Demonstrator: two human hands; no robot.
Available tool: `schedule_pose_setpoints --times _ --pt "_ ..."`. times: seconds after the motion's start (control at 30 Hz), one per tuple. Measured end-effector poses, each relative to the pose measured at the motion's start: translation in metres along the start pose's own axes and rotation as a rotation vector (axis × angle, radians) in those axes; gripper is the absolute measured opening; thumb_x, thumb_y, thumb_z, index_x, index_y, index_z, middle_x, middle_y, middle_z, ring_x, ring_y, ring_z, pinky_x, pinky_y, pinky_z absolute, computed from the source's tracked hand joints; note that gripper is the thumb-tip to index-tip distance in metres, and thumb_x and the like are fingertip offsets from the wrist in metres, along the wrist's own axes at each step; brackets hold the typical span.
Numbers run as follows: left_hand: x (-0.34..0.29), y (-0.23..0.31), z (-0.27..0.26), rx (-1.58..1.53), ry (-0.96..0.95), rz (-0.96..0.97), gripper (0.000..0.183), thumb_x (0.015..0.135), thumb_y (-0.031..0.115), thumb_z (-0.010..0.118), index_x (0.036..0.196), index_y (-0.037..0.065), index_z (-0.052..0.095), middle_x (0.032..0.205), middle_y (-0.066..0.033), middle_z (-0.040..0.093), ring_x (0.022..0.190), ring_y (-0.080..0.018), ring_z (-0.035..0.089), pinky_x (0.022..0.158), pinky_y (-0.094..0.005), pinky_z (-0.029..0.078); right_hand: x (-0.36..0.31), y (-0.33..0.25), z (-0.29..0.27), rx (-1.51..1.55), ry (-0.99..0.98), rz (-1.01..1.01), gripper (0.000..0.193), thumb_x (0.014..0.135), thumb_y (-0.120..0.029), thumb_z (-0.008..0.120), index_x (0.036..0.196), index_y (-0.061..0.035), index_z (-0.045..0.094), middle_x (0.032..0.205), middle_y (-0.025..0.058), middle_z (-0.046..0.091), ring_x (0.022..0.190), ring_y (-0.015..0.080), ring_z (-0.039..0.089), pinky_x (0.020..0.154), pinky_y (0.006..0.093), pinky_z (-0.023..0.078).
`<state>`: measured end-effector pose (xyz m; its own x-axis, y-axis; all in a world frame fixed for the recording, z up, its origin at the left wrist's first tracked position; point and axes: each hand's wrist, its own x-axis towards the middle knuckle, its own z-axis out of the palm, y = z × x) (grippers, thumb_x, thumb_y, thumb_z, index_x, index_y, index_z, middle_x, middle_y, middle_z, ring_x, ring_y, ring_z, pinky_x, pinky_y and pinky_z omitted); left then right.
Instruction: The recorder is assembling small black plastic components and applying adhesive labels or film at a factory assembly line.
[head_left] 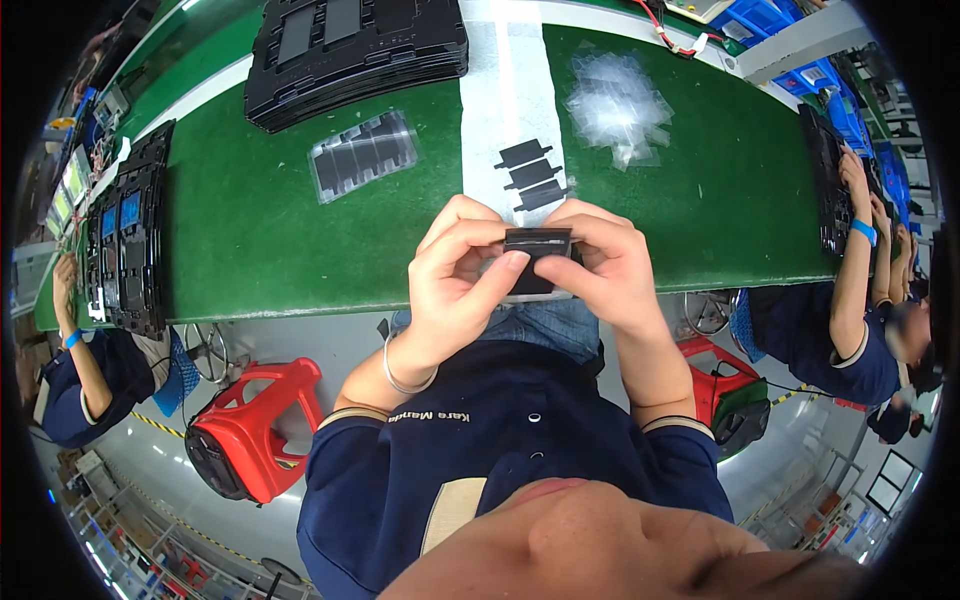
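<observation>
Close to my body, at the front edge of the green table, a small flat black rectangular piece (pixel 538 240) is held up between both hands. My left hand (pixel 450 275) pinches its left side, the thumb lying on its face. Opposite it, my right hand (pixel 612 268) grips the right side with its thumb on the face too. Fingers behind the piece are partly hidden. Just beyond my hands, several black tabbed pieces (pixel 532 175) lie in a column on a white strip (pixel 508 95). A clear sheet with black tabbed pieces (pixel 365 157) rests to the left.
A stack of black moulded trays (pixel 360 75) stands at the far left of centre. Clear films (pixel 618 108) form a loose pile on the right. More black trays (pixel 130 230) and co-workers' hands occupy both table ends. Red stools (pixel 260 425) stand on the floor.
</observation>
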<state>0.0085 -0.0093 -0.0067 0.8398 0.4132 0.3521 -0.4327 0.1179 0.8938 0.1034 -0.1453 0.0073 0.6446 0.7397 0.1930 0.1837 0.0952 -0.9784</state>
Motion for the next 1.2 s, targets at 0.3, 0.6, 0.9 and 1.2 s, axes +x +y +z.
schedule_pose_setpoints --times 0.3,0.6,0.9,1.2 --pt "0.005 0.005 -0.009 -0.010 -0.101 -0.062 0.007 0.081 -0.004 0.059 0.087 -0.005 0.062 0.086 -0.0087 0.053 0.078 -0.0134 0.050 0.068 -0.0238 0.042 -0.002 -0.007 -0.003 0.082 0.021 0.024 0.017 0.069 0.002 0.070 0.084 0.0045 0.063 0.076 0.0058 0.058 0.066 0.0112 0.052 0.059 0.0236 0.041" --pt "0.006 0.002 -0.006 -0.058 -0.134 -0.096 0.008 0.082 -0.002 0.058 0.088 -0.005 0.063 0.086 -0.0086 0.054 0.077 -0.0131 0.051 0.068 -0.0235 0.041 -0.007 -0.002 -0.009 0.198 0.001 0.079 0.015 0.071 0.002 0.069 0.084 0.0047 0.063 0.077 0.0071 0.059 0.070 0.0122 0.055 0.062 0.0234 0.042" --pt "0.004 0.003 -0.003 -0.022 -0.121 -0.065 0.006 0.081 -0.002 0.059 0.085 -0.005 0.064 0.084 -0.0080 0.055 0.074 -0.0125 0.052 0.065 -0.0230 0.043 -0.007 -0.002 -0.011 0.035 -0.004 -0.049 0.013 0.069 0.002 0.069 0.080 0.0060 0.063 0.076 0.0096 0.059 0.067 0.0145 0.055 0.060 0.0250 0.041" --pt "0.001 0.001 0.002 -0.018 -0.033 -0.034 0.006 0.079 -0.006 0.061 0.084 -0.004 0.063 0.085 -0.0084 0.055 0.076 -0.0136 0.055 0.064 -0.0232 0.045 -0.010 -0.001 -0.006 -0.075 0.091 -0.129 0.015 0.068 0.000 0.071 0.082 0.0029 0.065 0.075 0.0087 0.061 0.065 0.0155 0.056 0.057 0.0257 0.042"
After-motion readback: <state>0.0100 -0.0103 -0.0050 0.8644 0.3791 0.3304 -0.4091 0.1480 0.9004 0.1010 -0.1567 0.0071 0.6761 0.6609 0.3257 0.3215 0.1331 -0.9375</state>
